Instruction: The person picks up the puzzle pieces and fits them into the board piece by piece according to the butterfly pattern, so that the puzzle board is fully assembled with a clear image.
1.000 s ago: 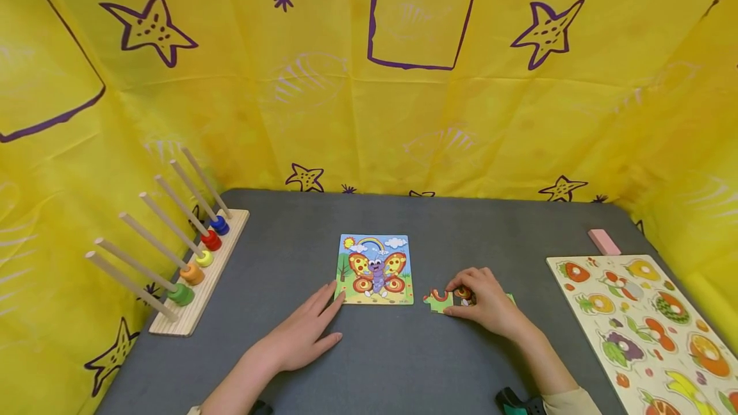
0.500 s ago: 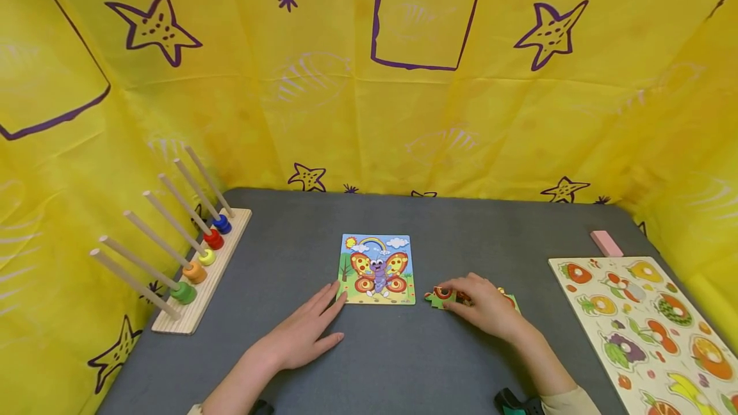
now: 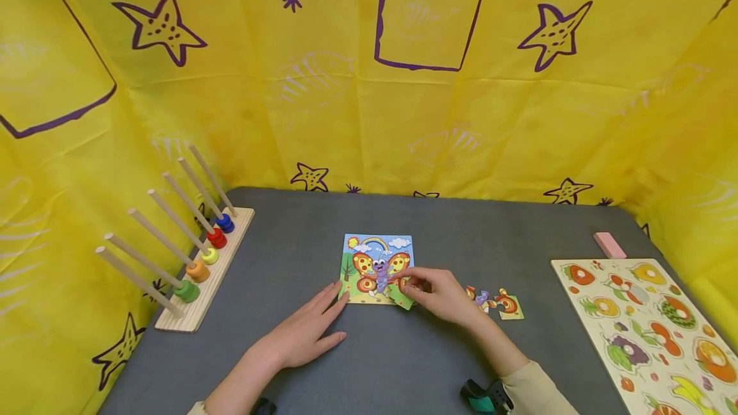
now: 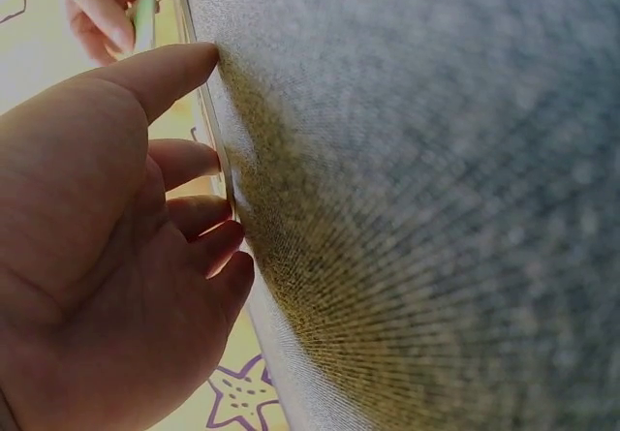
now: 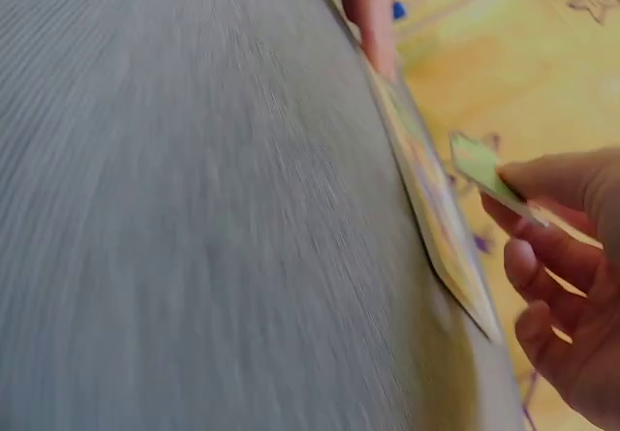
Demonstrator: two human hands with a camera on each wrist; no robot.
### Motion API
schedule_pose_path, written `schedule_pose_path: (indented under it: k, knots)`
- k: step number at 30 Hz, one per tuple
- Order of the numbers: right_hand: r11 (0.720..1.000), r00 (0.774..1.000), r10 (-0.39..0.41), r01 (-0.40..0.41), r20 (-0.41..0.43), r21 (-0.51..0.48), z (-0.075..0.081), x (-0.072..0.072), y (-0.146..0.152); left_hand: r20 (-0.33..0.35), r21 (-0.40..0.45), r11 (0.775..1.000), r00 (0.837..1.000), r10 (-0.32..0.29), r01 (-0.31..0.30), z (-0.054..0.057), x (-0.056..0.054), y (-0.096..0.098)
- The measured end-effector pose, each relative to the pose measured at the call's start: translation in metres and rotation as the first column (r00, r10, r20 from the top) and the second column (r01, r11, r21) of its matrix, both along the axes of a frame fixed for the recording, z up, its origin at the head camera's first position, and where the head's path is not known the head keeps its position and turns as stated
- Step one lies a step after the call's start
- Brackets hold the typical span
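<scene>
A square picture board (image 3: pixel 376 245) with a purple butterfly and a rainbow lies flat in the middle of the table. Above its lower right corner, my right hand (image 3: pixel 442 296) pinches a green puzzle piece (image 3: pixel 401 297) between thumb and fingers. The right wrist view shows this piece (image 5: pixel 477 165) tilted and held clear of the board. My left hand (image 3: pixel 305 332) rests by the board's lower left corner, fingers extended and fingertips touching its edge. To the right of the board lie other puzzle pieces (image 3: pixel 510 305), partly behind my right forearm.
A wooden peg stand (image 3: pixel 230 235) with coloured rings stands at the left. At the right lies a fruit peg-puzzle board (image 3: pixel 634 312), with a pink block (image 3: pixel 609 245) behind it. Yellow cloth (image 3: pixel 369 127) walls in the dark table (image 3: pixel 369 376).
My right hand has picked up a green puzzle piece from the group at the right and carried it left over the board's corner. My left hand has stayed in place.
</scene>
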State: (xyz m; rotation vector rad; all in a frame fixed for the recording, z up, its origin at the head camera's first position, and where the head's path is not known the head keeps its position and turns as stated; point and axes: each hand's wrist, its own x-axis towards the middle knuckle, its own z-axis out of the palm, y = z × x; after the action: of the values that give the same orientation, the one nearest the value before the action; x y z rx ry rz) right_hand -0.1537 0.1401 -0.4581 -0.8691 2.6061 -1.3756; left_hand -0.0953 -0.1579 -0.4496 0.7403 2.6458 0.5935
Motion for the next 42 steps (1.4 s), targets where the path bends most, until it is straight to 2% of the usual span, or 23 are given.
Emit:
schedule_pose_path:
  k: [4, 9, 14, 16, 20, 23, 29, 33, 36, 42]
  knots:
    - [0.996, 0.995, -0.083, 0.086, 0.057, -0.036, -0.003, -0.004, -0.026, -0.005, -0.004, 1.000, 1.000, -0.001, 0.001, 0.000, 0.000, 0.000]
    - [0.978, 0.971, -0.186, 0.197, 0.147, -0.065, -0.007, -0.010, -0.053, -0.007, 0.000, 1.000, 1.000, -0.011, 0.011, 0.000, -0.001, -0.001]
    - [0.977, 0.966, -0.197, 0.208, 0.168, -0.055, -0.012, -0.013, -0.070, -0.002, 0.000, 1.000, 1.000, -0.027, 0.027, 0.000, -0.002, -0.001]
    - [0.979, 0.971, -0.188, 0.197, 0.146, -0.049, -0.013, -0.014, -0.074, -0.009, 0.002, 0.999, 0.999, -0.033, 0.033, -0.001, -0.002, -0.001]
    - [0.980, 0.980, -0.200, 0.200, 0.000, 0.011, -0.016, -0.016, -0.079, -0.043, 0.015, 0.999, 0.998, -0.046, 0.047, -0.002, -0.001, -0.002]
    - [0.974, 0.970, -0.208, 0.217, -0.123, 0.065, -0.017, -0.018, -0.081, -0.069, 0.018, 0.998, 0.996, -0.052, 0.053, -0.002, 0.000, -0.003]
    - [0.973, 0.958, -0.180, 0.207, -0.224, 0.105, -0.018, -0.021, -0.085, -0.099, 0.027, 0.998, 0.993, -0.058, 0.061, -0.002, 0.001, -0.003]
    - [0.968, 0.938, -0.166, 0.213, -0.305, 0.129, -0.017, -0.022, -0.084, -0.086, 0.024, 0.998, 0.995, -0.051, 0.053, -0.002, 0.000, -0.003]
    - [0.967, 0.933, -0.162, 0.215, -0.320, 0.135, -0.017, -0.023, -0.083, -0.064, 0.014, 0.999, 0.997, -0.038, 0.039, -0.002, 0.000, -0.003]
    - [0.963, 0.950, -0.198, 0.235, -0.243, 0.132, -0.018, -0.025, -0.083, -0.056, 0.014, 1.000, 0.998, -0.025, 0.026, -0.002, 0.001, -0.003]
